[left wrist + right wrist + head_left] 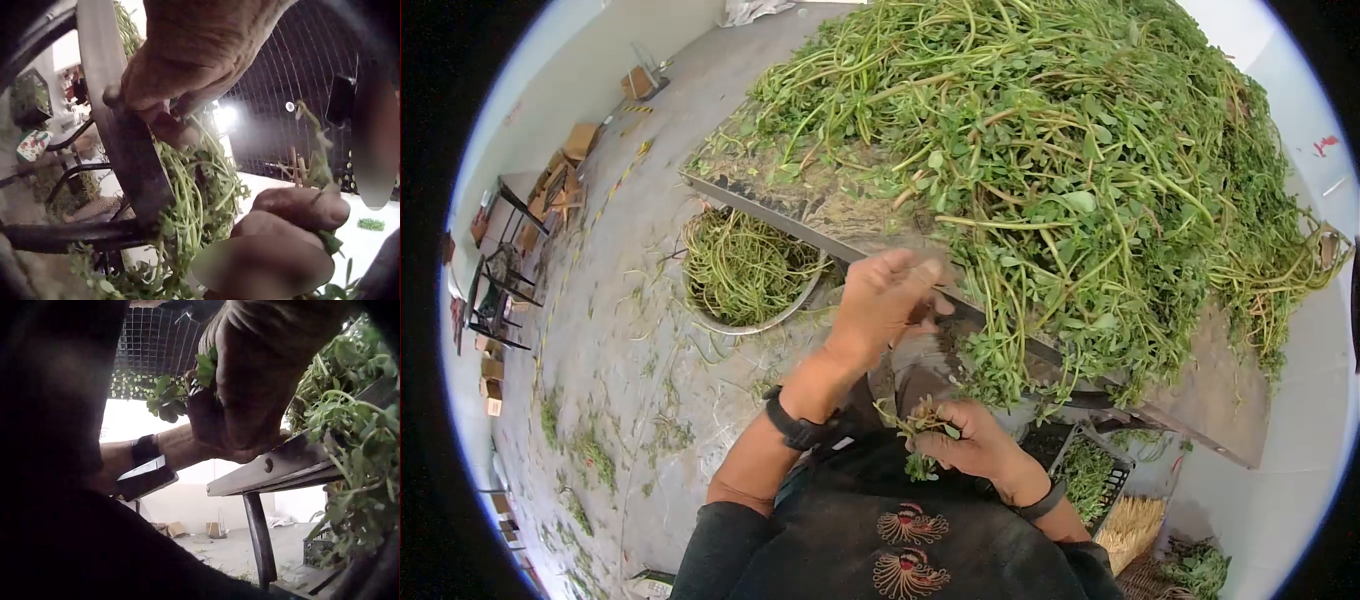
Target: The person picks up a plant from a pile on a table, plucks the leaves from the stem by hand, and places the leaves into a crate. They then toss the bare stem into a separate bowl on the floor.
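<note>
**Sprigs (924, 465) in the right hand (972, 440), a full basin (802, 300) beside the counter (850, 212)**

The round metal basin stands on the floor (630, 380), just off the near-left edge of the counter. It is filled to the rim with a tangle of long, pale yellow-green stems (745, 270), mostly bare of leaves. Under the opposite part of that edge, to the right of the person's body, sits a black openwork crate (1116, 485) of small, leafy green pieces (1085, 478). Close by it is a straw-coloured bundle (1135, 522).

The right hand grips the small bunch of sprigs in front of the person's dark top (830, 540). The bunch is short, with thin brownish-green stems and rounded green leaves poking out past the fingers. It is held clear of the counter, apart from the big heap (1050, 150).

The left hand (885, 300) is up at the counter's metal edge, above and to the left of the right hand. Its fingers are bent but blurred, and whether they hold anything cannot be told.

The heap covers most of the counter: fleshy stems, some green and some reddish-brown, with small oval leaves. Several strands droop over the near edge. Loose green scraps (590, 455) lie scattered on the floor.
</note>
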A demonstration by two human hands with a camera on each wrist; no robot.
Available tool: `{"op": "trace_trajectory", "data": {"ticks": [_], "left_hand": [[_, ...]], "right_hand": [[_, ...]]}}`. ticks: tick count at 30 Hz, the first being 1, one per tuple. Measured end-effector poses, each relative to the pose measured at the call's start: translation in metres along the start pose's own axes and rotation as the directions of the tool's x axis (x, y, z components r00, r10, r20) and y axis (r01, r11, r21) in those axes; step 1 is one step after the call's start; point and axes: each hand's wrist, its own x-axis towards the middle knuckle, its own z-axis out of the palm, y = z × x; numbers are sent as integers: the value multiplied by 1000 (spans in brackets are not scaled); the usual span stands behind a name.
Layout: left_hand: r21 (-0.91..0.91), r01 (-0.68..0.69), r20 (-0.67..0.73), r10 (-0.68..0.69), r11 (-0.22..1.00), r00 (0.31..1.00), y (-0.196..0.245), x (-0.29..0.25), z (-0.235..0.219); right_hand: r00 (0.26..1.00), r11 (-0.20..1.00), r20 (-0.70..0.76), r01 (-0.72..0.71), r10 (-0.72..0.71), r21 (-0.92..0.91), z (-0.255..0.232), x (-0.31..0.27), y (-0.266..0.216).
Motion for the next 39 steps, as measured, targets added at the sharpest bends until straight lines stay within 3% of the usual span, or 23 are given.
{"op": "trace_trajectory", "data": {"ticks": [2, 4, 5, 7, 8, 10, 11, 14, 18, 20, 22, 24, 26, 27, 28, 29, 31, 32, 34, 38, 39], "left_hand": [[-47, 17, 42, -15, 999, 999, -3, 2, 10], [149, -111, 88, 98, 983, 991, -8, 1, 17], [150, -110, 94, 96, 983, 991, -11, -2, 24], [266, -323, 26, 328, 908, 944, -16, -9, 40], [266, -328, 33, 331, 907, 943, -14, -13, 47], [546, -572, 219, 554, 613, 803, -7, -21, 61], [472, -512, 153, 506, 717, 849, -12, -20, 72], [541, -571, 246, 533, 617, 809, -19, -5, 76], [458, -587, 252, 535, 668, 806, -15, -12, 58], [523, -531, 244, 480, 667, 843, -18, -18, 42], [499, -428, 220, 368, 753, 903, -19, -23, 31], [511, -424, 208, 371, 748, 905, -26, -24, 23], [514, -430, 202, 382, 743, 902, -23, -22, 24], [624, -504, 234, 473, 597, 850, -17, -23, 27], [715, -552, 278, 551, 428, 787, -10, -25, 32], [710, -558, 280, 556, 428, 783, -1, -27, 36], [737, -635, 290, 739, 232, 608, 18, -28, 48], [734, -638, 293, 739, 232, 606, 24, -27, 52], [689, -718, 420, 750, 103, 511, 33, -21, 63], [626, -764, 358, 814, 154, 457, 23, -2, 94], [661, -722, 341, 777, 201, 529, 22, 0, 101]], "right_hand": [[999, 1000, -41, -17, 17, -8, -5, -6, -1], [995, 1000, -104, -1, 0, -8, -9, -11, -4], [994, 1000, -111, 0, 0, -7, -10, -14, -3], [973, 986, -227, 9, 29, 167, -11, -17, -2], [972, 986, -234, 15, 24, 164, -12, -18, -6], [977, 962, -190, -44, 98, 270, -15, -20, -15], [976, 964, -197, -39, 94, 265, -15, -20, -13], [962, 992, -273, 28, 6, 123, -14, -20, -4], [917, 978, -390, 1, 82, 209, -20, -30, 1], [885, 972, -455, 13, 98, 236, -25, -33, 0], [804, 906, -594, 276, -35, 322, -30, -33, -4], [759, 897, -649, 321, -52, 303, -33, -29, -7], [614, 917, -790, 313, 4, 248, -37, -25, -24], [524, 917, -852, 344, -10, 201, -36, -19, -33], [520, 919, -854, 345, -18, 191, -38, -16, -38], [506, 905, -862, 369, -6, 211, -41, -15, -42], [489, 885, -872, 394, 27, 249, -42, -14, -47], [486, 884, -874, 397, 25, 246, -42, -15, -45], [525, 874, -851, 397, 34, 280, -43, -14, -38], [540, 868, -840, 392, 51, 304, -40, -16, -36], [535, 869, -843, 393, 51, 301, -42, -18, -35]]}}
